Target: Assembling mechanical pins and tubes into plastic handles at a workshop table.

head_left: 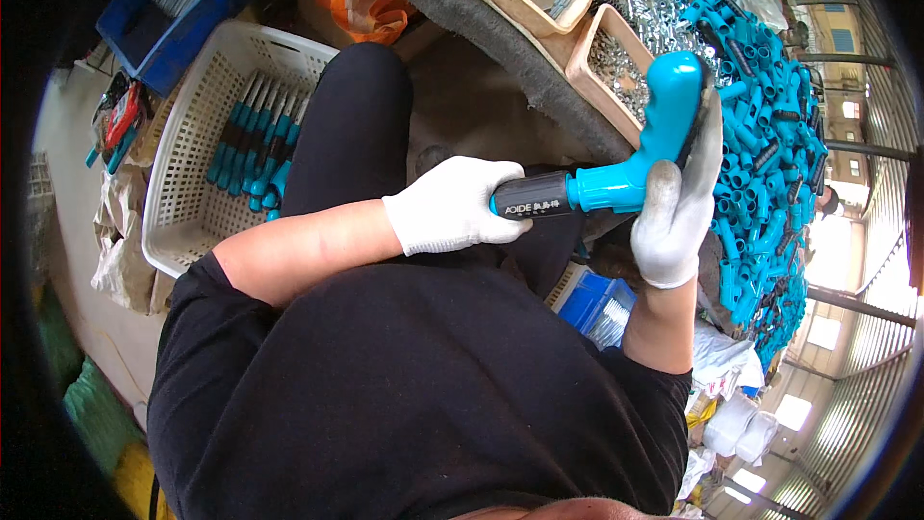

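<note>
A glossy teal pistol-grip tool handle (671, 114) with a black section lies sideways in front of my body. My left hand (452, 205), in a white glove, is closed around the black sleeve (534, 195) at its left end. On the right, my gloved right hand (674, 217) lies along the black back of the curved grip, its palm against it. The fingers are stretched upward and the thumb stands on the near side, not wrapped around. Part of the right fingers is hidden behind the grip.
A white plastic basket (188, 149) at my left holds several teal-and-black handled tools with metal shafts. Behind it stands a blue bin (144, 53) of metal rods. Loose teal handle parts (756, 173) pile up at right, beside a tray (602, 67) of small metal pieces.
</note>
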Tool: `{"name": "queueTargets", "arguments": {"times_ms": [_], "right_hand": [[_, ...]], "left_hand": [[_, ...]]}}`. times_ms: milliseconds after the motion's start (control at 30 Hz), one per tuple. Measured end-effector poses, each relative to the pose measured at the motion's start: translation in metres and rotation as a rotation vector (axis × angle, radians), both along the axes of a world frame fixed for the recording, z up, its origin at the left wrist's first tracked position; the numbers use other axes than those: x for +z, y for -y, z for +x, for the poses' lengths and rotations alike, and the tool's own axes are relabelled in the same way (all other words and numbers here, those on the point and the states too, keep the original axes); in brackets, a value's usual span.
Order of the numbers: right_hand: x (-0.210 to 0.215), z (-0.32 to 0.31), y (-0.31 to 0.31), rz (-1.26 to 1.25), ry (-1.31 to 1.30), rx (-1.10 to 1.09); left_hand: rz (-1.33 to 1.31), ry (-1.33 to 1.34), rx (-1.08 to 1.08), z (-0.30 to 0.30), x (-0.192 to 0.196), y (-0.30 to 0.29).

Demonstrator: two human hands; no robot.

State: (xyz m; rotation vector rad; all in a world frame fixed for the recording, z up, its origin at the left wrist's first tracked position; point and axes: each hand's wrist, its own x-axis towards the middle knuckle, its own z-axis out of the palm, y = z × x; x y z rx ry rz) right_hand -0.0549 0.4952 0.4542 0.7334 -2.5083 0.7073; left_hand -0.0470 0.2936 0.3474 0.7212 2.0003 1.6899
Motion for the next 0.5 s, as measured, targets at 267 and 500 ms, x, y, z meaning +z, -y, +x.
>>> {"name": "queueTargets", "arguments": {"times_ms": [267,500], "right_hand": [[0.009,0.018,-0.017,0.213,0.374,0.037],[0.044,-0.002,-0.021,0.501,1.01,0.019]], "left_hand": [[-0.159,-0.382,0.151,-0.008,-0.011,0.018],[-0.29,-0.48,0.085,-0.009,-0.01,0.026]]}}
